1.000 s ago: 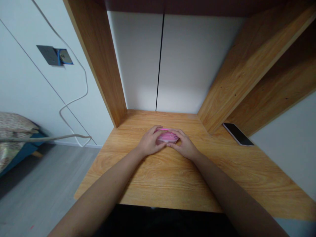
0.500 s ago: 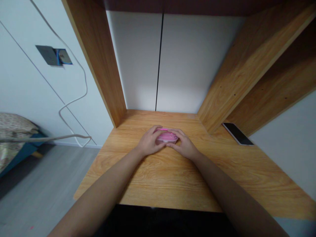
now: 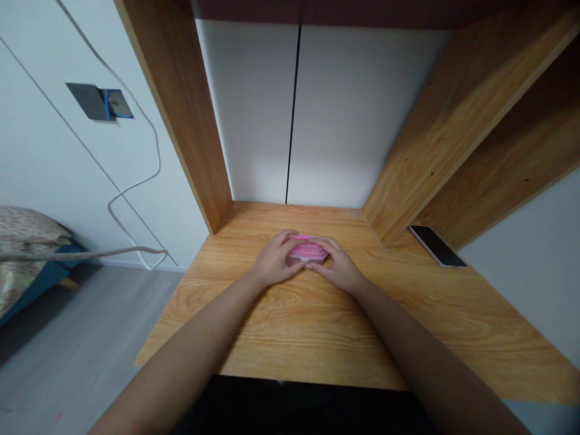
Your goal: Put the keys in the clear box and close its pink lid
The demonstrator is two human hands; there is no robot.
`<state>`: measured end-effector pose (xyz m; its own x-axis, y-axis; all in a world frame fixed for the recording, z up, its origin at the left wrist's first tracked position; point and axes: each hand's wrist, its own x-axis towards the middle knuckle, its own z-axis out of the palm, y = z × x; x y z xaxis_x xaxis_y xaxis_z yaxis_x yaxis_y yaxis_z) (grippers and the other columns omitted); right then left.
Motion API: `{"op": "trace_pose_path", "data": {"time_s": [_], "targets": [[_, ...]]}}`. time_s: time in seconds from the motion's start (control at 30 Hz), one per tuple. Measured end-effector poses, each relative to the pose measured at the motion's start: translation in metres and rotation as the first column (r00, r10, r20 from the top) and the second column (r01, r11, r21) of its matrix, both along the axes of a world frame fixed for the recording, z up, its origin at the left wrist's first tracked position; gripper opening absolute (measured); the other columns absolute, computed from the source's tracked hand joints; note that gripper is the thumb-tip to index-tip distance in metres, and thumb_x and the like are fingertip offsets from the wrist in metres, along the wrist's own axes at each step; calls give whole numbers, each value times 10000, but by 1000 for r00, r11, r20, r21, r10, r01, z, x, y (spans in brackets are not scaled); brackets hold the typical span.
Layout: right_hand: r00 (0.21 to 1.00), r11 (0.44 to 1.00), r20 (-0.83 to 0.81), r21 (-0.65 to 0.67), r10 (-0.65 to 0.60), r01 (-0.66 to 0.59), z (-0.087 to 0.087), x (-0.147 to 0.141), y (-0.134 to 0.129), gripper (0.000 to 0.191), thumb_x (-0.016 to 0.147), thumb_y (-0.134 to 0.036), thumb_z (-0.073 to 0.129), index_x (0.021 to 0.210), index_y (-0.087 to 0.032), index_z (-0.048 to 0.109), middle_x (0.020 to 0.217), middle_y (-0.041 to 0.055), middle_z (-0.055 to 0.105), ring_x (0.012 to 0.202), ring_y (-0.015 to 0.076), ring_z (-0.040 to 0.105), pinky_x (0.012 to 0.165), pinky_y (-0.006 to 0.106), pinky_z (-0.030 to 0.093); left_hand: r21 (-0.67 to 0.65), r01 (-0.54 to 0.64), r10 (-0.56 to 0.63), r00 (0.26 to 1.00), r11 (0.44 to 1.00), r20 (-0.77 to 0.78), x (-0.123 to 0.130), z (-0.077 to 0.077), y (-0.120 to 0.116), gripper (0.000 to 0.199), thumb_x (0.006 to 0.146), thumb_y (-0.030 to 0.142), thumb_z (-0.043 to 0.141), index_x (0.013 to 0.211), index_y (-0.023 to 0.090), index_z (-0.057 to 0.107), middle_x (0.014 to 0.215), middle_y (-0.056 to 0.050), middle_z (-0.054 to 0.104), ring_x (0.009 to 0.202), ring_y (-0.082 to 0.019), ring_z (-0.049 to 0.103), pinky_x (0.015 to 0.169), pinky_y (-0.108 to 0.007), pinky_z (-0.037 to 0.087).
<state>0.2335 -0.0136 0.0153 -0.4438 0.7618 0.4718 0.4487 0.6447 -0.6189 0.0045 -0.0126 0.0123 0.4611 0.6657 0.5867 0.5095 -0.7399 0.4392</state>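
A small plastic box (image 3: 306, 250) with a pink lid and a clear, paler lower part rests on the wooden desk (image 3: 299, 326). My left hand (image 3: 275, 260) is curled round its left side, thumb at the near edge and fingers over the far edge. From the right, my right hand (image 3: 339, 264) grips it the same way. Both thumbs nearly meet at the front of the box. The hands hide its two ends, and its contents cannot be made out.
A phone (image 3: 437, 246) lies to the right against the wooden side panel. Upright boards (image 3: 181, 115) flank the desk on both sides. To the left hang a white cable (image 3: 157, 145) and an open wall socket (image 3: 97, 101); bedding (image 3: 27, 235) shows at far left.
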Motion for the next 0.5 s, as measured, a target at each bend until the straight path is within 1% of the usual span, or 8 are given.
{"op": "trace_pose_path", "data": {"time_s": [0.1,0.2,0.27,0.37,0.43,0.5], "targets": [[1000,1000,8,6,-11,11,-1,-1,0,597,846,-372,731,1399,-321,513,1298,81,566,1267,262,533,1111,479,436,-2,-9,9,1000,1000,-5,0,0,-1,593,854,432,681,1392,236,524,1370,-146,504,1285,-297,513,1092,-468,458],[999,999,15,19,-29,28,-4,-2,1,641,856,-358,716,1440,-311,458,1344,90,538,1287,261,516,1126,482,425,-5,-30,30,1000,1000,3,0,-1,1,573,859,425,682,1383,246,537,1370,-142,505,1287,-293,512,1093,-469,458],[999,999,19,29,-42,42,-6,-1,1,685,856,-331,708,1473,-308,412,1389,97,511,1317,268,491,1132,494,421,-4,-66,66,998,998,14,1,-3,4,532,862,431,681,1348,249,568,1360,-135,512,1281,-290,514,1092,-474,459],[999,999,22,22,-48,47,-10,1,3,716,864,-299,684,1504,-315,364,1445,102,469,1352,277,461,1100,507,459,-7,-183,184,981,983,65,-1,-7,10,511,848,454,692,1299,230,601,1334,-134,521,1269,-290,514,1087,-479,458],[999,999,24,8,-49,48,-13,2,4,714,872,-296,666,1512,-311,350,1450,111,460,1338,280,479,1055,506,500,-24,-271,272,957,962,98,-4,-10,15,498,841,411,702,1292,225,603,1318,-129,518,1264,-287,512,1086,-477,455],[998,999,31,3,-54,54,-14,3,4,714,872,-298,662,1513,-304,348,1442,119,460,1313,284,503,1037,512,514,-33,-357,358,926,934,122,-8,-12,18,478,828,356,707,1276,223,611,1316,-125,506,1271,-295,499,1096,-486,438]]}}
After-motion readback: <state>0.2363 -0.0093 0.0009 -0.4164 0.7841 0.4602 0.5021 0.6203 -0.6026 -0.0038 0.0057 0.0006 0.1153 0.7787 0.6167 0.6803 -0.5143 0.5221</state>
